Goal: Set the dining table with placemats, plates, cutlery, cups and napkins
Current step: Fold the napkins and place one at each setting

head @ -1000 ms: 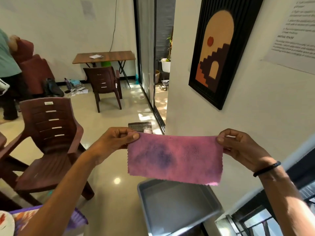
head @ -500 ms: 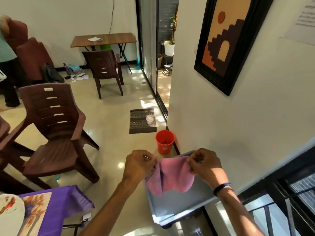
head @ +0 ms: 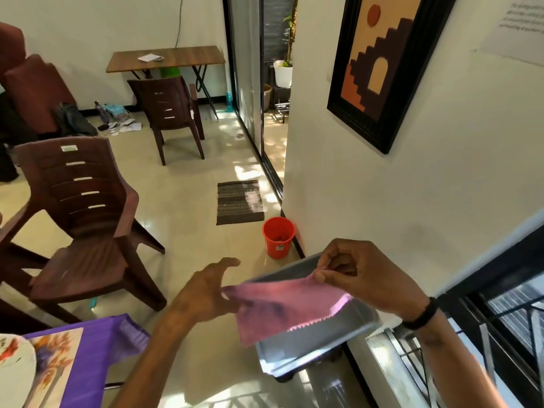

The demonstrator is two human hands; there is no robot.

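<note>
Half a second before, both hands had pinched the pink napkin (head: 290, 309) bunched between them; by this moment the left hand (head: 206, 293) had let its corner go and the cloth had spread out into a slanting sheet. The napkin hung in the air in front of the person, its upper corner pinched between thumb and fingertips of the right hand (head: 362, 278), the rest trailing down and leftward. The left hand was open, fingers spread and relaxed, its fingertips just touching the cloth's left edge without curling round it, probably sliding along to find the next fold line. Held up like this, the cloth could be halved neatly before it went to the table.

Directly beneath the napkin and the right hand lay a grey tray (head: 309, 346), likely where the supplies were fetched from. Beyond the hands stood a red bucket (head: 278, 241) against the wall. Down and to the left of the left hand, the purple tablecloth (head: 88, 360) carried a floral placemat (head: 54, 360) with a plate (head: 14, 369) on it, a setting that seemed to await its napkin.
</note>
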